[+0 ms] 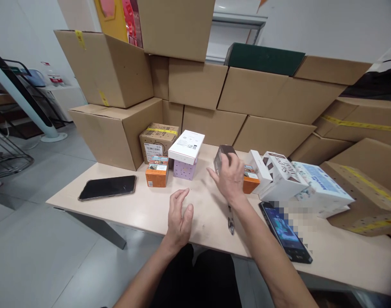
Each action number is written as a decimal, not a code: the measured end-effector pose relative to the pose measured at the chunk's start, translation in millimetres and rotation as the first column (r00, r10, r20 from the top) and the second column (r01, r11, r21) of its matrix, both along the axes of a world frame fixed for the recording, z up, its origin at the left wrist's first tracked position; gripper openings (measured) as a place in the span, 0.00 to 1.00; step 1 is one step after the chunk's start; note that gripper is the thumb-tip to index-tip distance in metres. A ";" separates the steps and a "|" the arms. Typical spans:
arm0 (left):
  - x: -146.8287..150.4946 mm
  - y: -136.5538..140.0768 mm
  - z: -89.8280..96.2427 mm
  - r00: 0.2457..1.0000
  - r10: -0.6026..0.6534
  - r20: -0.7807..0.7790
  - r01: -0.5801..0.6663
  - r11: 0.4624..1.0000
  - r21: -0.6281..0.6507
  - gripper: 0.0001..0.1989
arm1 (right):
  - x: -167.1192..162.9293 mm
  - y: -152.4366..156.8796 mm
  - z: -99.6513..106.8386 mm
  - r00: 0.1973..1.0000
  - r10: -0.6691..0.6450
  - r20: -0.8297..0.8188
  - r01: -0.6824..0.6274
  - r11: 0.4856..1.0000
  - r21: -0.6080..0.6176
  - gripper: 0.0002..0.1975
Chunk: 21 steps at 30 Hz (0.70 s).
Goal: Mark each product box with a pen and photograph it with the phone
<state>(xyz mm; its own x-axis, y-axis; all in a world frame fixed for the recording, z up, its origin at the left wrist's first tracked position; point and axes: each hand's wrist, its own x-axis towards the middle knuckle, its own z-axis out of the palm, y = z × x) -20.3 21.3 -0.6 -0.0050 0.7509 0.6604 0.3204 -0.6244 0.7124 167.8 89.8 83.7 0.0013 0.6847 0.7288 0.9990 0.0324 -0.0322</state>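
Observation:
My left hand (179,218) hovers over the table's front part, fingers together and thumb apart, with nothing in it. Just beyond it stand a lilac dotted box (184,170) with a white flat box (187,145) on top, and an orange box (157,172) to their left. My right hand (231,175) is at a dark brown box (222,155), partly covering it. Its thumb is spread to the left and its fingers bend over the box's near side; whether they touch it is hard to tell. Another orange box (251,182) shows partly behind that hand.
A black phone (108,188) lies at the left; a pen (230,222) and a larger handheld device (285,231) lie at the right. White boxes (283,175) line the right side. Stacked cardboard cartons (211,128) wall off the back of the table (137,214).

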 end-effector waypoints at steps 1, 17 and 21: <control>0.0 0.4 -0.2 1.000 0.005 0.006 -0.005 1.000 0.001 0.20 | -9.1 0.1 3.7 0.997 0.082 0.018 -0.081 0.997 -0.018 0.29; -8.1 10.7 -3.9 0.858 0.073 0.508 0.104 0.945 -0.312 0.20 | -15.7 -61.8 0.8 0.876 0.482 0.027 -0.478 0.860 0.180 0.30; -9.1 14.4 -0.5 0.749 0.043 0.661 0.266 0.894 -0.360 0.21 | 3.9 -129.1 -30.3 0.880 0.470 0.067 -0.475 0.870 0.132 0.37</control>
<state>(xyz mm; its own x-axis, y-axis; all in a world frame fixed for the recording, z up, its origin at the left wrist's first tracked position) -29.4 35.8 -1.1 -0.2049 0.9654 0.1614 -0.3581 -0.2274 0.9056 171.7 -39.3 53.3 -0.3212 0.4884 0.8113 0.8637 0.5024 0.0395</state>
